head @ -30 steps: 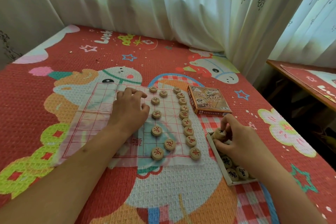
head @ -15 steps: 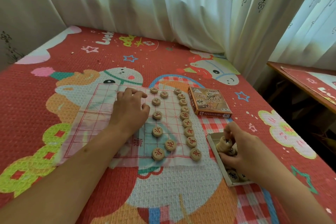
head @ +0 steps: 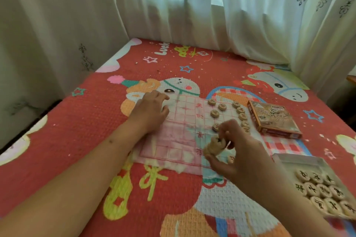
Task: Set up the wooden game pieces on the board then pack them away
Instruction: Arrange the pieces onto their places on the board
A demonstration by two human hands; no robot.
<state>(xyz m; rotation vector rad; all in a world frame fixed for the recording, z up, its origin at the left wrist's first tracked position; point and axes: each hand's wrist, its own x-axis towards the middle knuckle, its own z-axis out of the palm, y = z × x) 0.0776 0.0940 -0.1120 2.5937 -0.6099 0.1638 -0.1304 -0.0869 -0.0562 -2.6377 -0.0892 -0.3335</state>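
Observation:
A thin paper game board (head: 179, 131) with a pink grid lies on the red mat. Several round wooden pieces (head: 221, 107) with red characters stand along its right side. My right hand (head: 237, 152) hovers over the board's near right part and grips a stack of wooden pieces (head: 212, 146). My left hand (head: 152, 111) rests on the board's far left corner with curled fingers, holding nothing. An open box tray (head: 325, 188) at the right holds several more pieces with dark characters.
The box lid (head: 273, 119) with a printed picture lies just right of the board. White curtains hang behind the mat and at the right. A wall stands to the left. The red cartoon mat (head: 96, 140) covers the whole surface.
My right hand has lifted a stack of pieces out of the box tray and carried it left over the board. My left hand slid to the board's far left corner. The camera turned left.

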